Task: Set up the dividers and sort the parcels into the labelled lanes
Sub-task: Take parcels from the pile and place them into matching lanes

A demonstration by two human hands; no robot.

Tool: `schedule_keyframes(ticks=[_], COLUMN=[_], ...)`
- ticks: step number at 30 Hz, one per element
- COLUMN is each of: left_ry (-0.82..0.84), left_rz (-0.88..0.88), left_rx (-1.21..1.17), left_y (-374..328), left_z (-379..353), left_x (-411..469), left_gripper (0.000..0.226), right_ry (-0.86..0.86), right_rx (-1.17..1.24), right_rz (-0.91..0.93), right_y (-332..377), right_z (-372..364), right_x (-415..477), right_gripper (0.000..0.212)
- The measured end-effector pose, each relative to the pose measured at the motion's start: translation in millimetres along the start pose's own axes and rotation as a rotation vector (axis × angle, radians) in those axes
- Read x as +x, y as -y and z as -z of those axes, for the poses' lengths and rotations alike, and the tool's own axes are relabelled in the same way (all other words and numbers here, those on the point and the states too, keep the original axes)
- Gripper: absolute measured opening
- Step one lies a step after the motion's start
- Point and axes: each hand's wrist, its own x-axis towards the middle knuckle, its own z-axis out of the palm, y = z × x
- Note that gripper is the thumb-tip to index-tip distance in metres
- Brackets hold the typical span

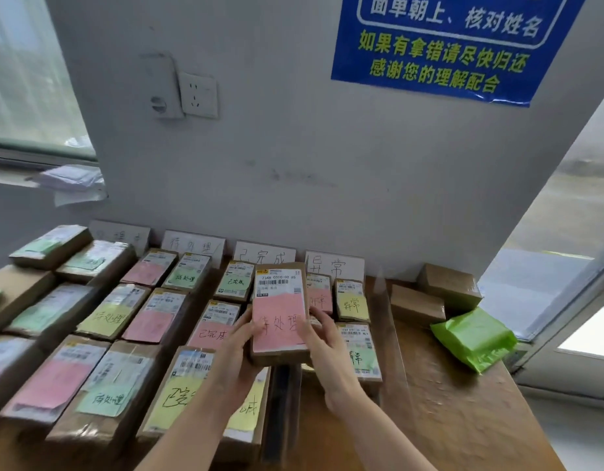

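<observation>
I hold a brown parcel with a pink handwritten label (280, 314) above the table, label up. My left hand (237, 348) grips its left edge and my right hand (322, 338) grips its right edge. Beneath and around it, several labelled parcels lie in rows, such as a yellow-labelled one (183, 389) in front and a green-labelled one (361, 355) at the right. Four white lane cards lean on the wall; the rightmost card (334, 265) stands behind the right row. A dark divider strip (280, 413) lies on the table under the held parcel.
The wooden table (456, 396) runs to a glass door at the right. Two plain cardboard boxes (417, 304) and a green plastic mailer (473, 338) sit at its right end. A wall socket (198, 95) and a blue poster (446, 42) hang above. Papers (73, 181) lie on the window sill.
</observation>
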Motion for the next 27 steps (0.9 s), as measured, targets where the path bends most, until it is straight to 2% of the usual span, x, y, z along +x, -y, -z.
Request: schedule_keyframes(ticks=[4, 10, 17, 20, 22, 25, 27], left_ry=[-0.087, -0.215, -0.262, -0.26, -0.261, -0.253, -0.252], left_rz=[-0.034, -0.065, -0.096, -0.094, -0.081, -0.065, -0.064], left_rx=[0.037, 0.116, 0.212, 0.243, 0.283, 0.376, 0.437], left_y=[-9, -27, -55, -68, -77, -91, -103], left_z=[12, 40, 83, 107, 124, 156, 176], left_x=[-26, -65, -96, -104, -108, -112, -114], left_gripper=[0.05, 0.035, 0.035, 0.028, 0.026, 0.035, 0.037], right_ry=[0.102, 0.109, 0.093, 0.086, 0.052, 0.017, -0.034], right_rx=[-0.038, -0.037, -0.021, -0.02, -0.016, 0.012, 0.003], right_rz=[0.042, 0.078, 0.131, 0.114, 0.115, 0.098, 0.08], right_y=[-3, -6, -3, -1, -1, 1, 0], right_z=[-14, -56, -114, -140, -160, -193, -219], right_x=[-19, -42, -59, -65, -68, -75, -81], right_gripper=[0.049, 0.055, 0.052, 0.054, 0.047, 0.029, 0.024])
